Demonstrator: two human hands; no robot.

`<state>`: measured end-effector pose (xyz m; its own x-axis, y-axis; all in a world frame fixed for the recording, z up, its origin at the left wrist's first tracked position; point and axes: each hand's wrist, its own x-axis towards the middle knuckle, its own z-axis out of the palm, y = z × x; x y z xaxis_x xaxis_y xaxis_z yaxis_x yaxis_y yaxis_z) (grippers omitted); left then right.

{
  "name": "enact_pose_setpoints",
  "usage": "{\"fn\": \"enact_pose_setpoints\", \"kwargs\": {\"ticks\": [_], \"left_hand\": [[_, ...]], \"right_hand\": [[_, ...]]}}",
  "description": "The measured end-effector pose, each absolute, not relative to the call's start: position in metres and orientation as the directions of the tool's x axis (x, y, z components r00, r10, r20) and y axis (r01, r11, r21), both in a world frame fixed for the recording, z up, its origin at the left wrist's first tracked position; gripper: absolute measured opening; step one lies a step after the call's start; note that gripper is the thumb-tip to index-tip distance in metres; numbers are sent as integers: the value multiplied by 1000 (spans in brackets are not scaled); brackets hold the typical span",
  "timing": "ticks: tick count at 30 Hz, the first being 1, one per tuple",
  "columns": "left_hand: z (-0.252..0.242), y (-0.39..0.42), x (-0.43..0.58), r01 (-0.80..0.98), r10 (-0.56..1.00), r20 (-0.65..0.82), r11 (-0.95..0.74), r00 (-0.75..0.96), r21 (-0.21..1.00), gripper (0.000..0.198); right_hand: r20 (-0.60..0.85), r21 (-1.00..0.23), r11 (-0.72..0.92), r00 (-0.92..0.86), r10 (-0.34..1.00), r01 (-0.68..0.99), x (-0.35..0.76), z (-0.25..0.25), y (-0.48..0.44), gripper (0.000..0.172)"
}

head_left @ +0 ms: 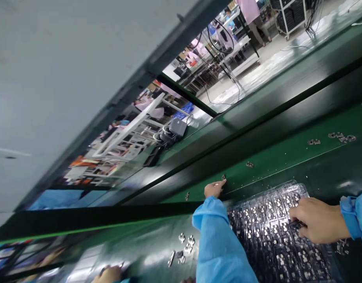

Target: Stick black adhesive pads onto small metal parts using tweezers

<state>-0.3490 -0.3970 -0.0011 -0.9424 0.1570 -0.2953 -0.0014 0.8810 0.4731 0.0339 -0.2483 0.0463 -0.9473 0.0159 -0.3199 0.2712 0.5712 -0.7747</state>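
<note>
My left hand point(215, 188) reaches forward onto the green conveyor belt, thumb and index finger closing at a small circuit part point(223, 177) by the fingertips. On the right, my right hand point(318, 220) is closed around a small dark object point(297, 225), its kind partly hidden by the fingers. That hand is over the right side of a clear plastic tray point(300, 188), whose pockets hold many small black and silver parts point(265, 230). Blue sleeves cover both forearms; the left one hides the tray's near left side.
More small parts point(249, 164) lie scattered along the belt, with others point(342, 136) farther right. Loose metal parts point(188, 245) lie left of my left sleeve. Another person's hand point(108, 274) shows at bottom left. A large grey panel point(66, 78) overhangs the upper left.
</note>
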Motion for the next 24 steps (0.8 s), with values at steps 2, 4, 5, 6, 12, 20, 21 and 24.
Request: {"fn": "enact_pose_setpoints", "kwargs": {"ticks": [2, 4, 5, 6, 12, 20, 21, 24], "left_hand": [[0, -399, -351, -15, 156, -301, 867, -941, 498, 30], [2, -401, -351, -28, 162, -298, 838, -941, 545, 31], [4, -401, -349, -34, 169, -295, 818, -940, 575, 31], [6, -401, -348, -37, 179, -292, 793, -940, 608, 31], [36, -404, -319, -18, 320, -260, 599, -911, 800, 29], [80, -410, -244, -16, 462, -250, 452, -851, 892, 44], [84, -410, -234, -22, 467, -258, 452, -846, 891, 43], [97, -415, -202, -53, 490, -310, 469, -815, 882, 40]], "right_hand": [[-303, -774, 582, -953, 4, 249, 33, 45, -252, 15], [-295, -770, 591, -955, 5, 241, 32, 45, -254, 16], [-297, -769, 590, -955, 9, 245, 32, 46, -255, 16], [-302, -772, 583, -953, 15, 254, 32, 47, -254, 16], [-335, -804, 504, -941, 53, 315, 32, 52, -250, 13], [-257, -765, 613, -966, -10, 197, 32, 45, -253, 10], [-242, -739, 652, -970, -21, 170, 32, 45, -254, 10], [-158, -611, 791, -984, -82, 32, 32, 49, -255, 11]]}}
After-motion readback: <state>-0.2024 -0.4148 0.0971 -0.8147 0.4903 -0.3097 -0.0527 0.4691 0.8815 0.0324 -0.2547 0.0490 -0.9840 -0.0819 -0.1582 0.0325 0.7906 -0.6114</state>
